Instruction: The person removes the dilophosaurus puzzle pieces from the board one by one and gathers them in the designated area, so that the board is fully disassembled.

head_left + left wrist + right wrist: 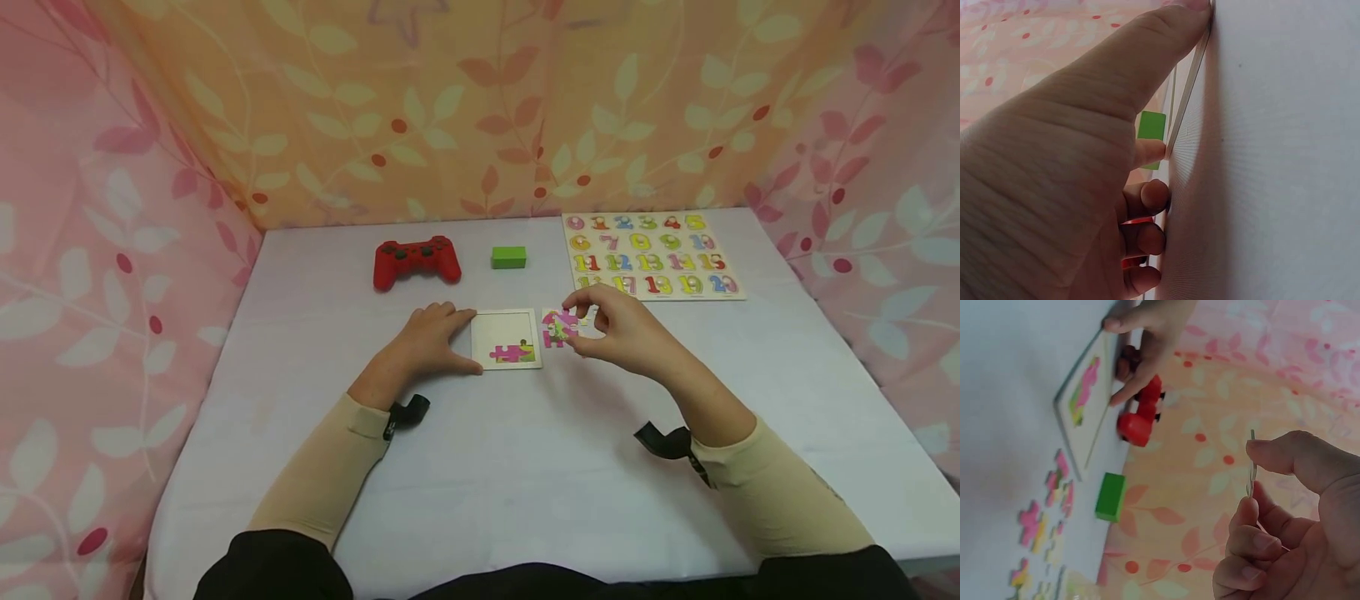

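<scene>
My left hand (429, 337) holds the square puzzle board (498, 327) by its left side, thumb at the near corner and index finger at the far one. Pink and yellow-green pieces (512, 353) are fitted in the board's near right part. Just right of the board, my right hand (626, 329) pinches a thin jigsaw piece (1252, 477) between thumb and fingers. The right wrist view shows that piece edge-on, so its picture is hidden. Beneath and beside this hand lie several loose jigsaw pieces (1032, 523), pink, yellow and green, partly covered by it in the head view.
Behind the board stand a red game controller (417, 262) and a green block (508, 257). A number puzzle board (652, 255) lies at the back right. Floral cloth (480, 108) hangs along the back and both sides of the white table (525, 483).
</scene>
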A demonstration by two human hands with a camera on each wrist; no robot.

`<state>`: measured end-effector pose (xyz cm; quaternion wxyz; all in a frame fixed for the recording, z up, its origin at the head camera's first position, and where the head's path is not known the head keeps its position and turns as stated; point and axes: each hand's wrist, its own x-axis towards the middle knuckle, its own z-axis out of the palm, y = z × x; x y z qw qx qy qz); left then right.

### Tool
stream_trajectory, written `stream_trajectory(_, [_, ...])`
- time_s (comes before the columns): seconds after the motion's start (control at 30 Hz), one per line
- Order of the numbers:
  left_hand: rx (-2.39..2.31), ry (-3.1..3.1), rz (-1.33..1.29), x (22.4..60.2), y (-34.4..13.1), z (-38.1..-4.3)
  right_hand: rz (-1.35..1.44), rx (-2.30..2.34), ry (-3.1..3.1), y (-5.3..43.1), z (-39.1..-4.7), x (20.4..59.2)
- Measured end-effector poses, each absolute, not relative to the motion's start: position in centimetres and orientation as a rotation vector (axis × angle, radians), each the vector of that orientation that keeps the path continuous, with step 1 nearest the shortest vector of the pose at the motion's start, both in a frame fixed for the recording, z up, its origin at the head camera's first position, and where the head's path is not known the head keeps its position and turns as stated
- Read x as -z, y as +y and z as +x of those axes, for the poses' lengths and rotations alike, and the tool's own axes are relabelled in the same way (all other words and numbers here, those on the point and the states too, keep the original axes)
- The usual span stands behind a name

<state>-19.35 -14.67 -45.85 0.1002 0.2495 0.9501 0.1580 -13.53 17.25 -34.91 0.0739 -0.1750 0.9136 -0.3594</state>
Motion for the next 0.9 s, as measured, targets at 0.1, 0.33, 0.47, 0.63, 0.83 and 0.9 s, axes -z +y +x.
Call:
stream_trajectory(0.1, [-0.467, 2.801, 0.737, 45.8, -14.7, -19.3, -0.508, 1.088, 2.705, 17.9, -13.5, 35.9])
stream_trajectory(0.33, [-0.472, 2.794, 0.73, 45.5, -14.8, -19.0, -0.487, 1.036, 2.616, 18.9, -13.8, 38.9])
stream_trajectory(0.47, [-0.47, 2.804, 0.732, 45.5, -14.8, -19.0, -0.488, 0.956, 2.58, 18.9, -14.2, 40.3])
stream_trajectory(0.63, [-0.476, 2.815, 0.743, 45.7, -14.9, -19.0, -0.488, 0.911, 2.533, 18.3, -14.7, 41.4])
stream_trajectory(0.83, [-0.481, 2.824, 0.751, 45.9, -14.8, -19.2, -0.502, 0.885, 2.541, 17.5, -15.1, 42.3])
stream_trajectory(0.9, [-0.481, 2.821, 0.75, 46.0, -14.7, -19.2, -0.499, 0.882, 2.55, 17.3, -15.1, 42.5])
